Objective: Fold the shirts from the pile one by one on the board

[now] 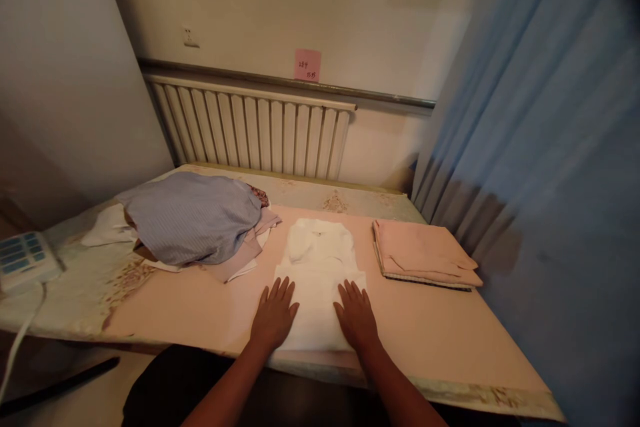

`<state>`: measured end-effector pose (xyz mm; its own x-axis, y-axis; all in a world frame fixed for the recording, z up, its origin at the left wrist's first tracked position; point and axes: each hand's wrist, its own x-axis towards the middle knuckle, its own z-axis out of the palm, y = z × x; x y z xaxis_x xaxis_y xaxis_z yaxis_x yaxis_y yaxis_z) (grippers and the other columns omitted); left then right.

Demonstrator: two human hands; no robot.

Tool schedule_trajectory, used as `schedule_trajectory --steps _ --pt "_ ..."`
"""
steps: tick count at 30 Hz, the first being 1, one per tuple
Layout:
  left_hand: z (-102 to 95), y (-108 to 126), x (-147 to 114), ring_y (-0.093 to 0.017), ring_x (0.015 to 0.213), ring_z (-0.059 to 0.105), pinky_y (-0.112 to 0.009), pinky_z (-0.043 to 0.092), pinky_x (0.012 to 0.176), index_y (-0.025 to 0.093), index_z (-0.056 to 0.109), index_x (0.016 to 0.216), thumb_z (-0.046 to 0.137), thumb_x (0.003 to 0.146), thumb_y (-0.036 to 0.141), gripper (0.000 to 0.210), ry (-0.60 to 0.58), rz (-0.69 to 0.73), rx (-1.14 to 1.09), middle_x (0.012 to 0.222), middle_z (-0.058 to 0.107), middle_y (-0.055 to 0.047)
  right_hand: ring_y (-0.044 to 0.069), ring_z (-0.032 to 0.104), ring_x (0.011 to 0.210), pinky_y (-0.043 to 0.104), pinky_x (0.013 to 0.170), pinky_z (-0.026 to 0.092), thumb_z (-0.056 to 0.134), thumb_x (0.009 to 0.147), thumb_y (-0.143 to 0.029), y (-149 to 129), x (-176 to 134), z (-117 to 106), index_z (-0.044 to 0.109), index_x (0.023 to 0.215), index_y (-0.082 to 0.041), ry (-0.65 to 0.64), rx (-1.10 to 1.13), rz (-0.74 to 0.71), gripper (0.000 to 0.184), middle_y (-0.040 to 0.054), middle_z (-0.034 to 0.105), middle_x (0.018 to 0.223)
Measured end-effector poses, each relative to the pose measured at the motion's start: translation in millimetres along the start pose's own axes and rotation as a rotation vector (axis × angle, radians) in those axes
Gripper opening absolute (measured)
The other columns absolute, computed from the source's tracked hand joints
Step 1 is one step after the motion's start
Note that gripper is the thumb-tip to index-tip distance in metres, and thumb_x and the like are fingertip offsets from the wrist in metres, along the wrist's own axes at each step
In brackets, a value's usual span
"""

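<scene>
A white shirt (320,300) lies flat in front of me, folded narrow, with its neckline at the far end. My left hand (274,313) rests palm down on its left edge, fingers stretched out. On the right edge lies my right hand (356,315), also flat with the fingers spread. Neither hand grasps anything. Under the shirt is a pink cloth (200,310) spread over the table. To the right sits a stack of folded clothes (425,250), with a pink piece on top.
A loose heap of clothes (195,217), with a blue-grey striped one uppermost, lies on the left. A white power strip (30,260) with a cord is at the far left. A radiator (250,127) stands behind the table. A blue curtain (530,180) hangs along the right side.
</scene>
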<state>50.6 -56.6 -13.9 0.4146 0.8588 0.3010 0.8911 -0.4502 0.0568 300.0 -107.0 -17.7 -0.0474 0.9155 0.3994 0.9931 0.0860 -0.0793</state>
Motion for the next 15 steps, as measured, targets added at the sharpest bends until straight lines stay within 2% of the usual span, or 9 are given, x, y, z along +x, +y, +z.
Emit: schedule_trajectory --steps 7,10,13,15 --pt "0.9 -0.9 0.9 -0.027 0.142 0.03 -0.052 0.026 0.113 0.022 0.043 0.143 0.035 0.095 0.041 0.052 -0.003 0.005 0.008 0.151 0.041 -0.007 0.027 0.038 0.137 0.047 0.112 0.027 0.041 0.097 -0.036 -2.1 0.0 -1.1 0.053 0.134 -0.019 0.021 0.013 0.02 0.043 0.0097 0.047 0.145" --pt "-1.9 2.9 3.9 -0.03 0.142 0.03 -0.057 0.026 0.112 0.021 0.044 0.141 0.036 0.094 0.037 0.051 -0.029 -0.029 0.018 0.151 0.04 -0.008 0.027 0.038 0.137 0.047 0.112 0.027 0.04 0.097 -0.036 -3.3 0.6 -1.9 0.053 0.134 -0.019 0.017 0.014 0.025 0.043 0.0092 0.047 0.145" --pt "-5.7 21.3 8.2 -0.033 0.142 0.029 -0.062 0.023 0.111 0.019 0.05 0.137 0.037 0.092 0.03 0.048 -0.004 -0.075 0.019 0.15 0.041 -0.011 0.027 0.039 0.136 0.048 0.112 0.027 0.041 0.096 -0.036 -3.5 1.0 -1.7 0.054 0.133 -0.02 0.025 0.016 0.023 0.042 0.0093 0.048 0.144" --pt "-5.4 42.9 10.2 -0.032 0.143 0.027 -0.059 0.023 0.113 0.019 0.05 0.137 0.037 0.092 0.029 0.047 0.04 -0.045 -0.017 0.151 0.041 -0.01 0.028 0.039 0.136 0.047 0.112 0.028 0.042 0.096 -0.036 -3.3 1.1 -1.3 0.055 0.133 -0.02 0.029 0.013 0.021 0.042 0.0094 0.048 0.144"
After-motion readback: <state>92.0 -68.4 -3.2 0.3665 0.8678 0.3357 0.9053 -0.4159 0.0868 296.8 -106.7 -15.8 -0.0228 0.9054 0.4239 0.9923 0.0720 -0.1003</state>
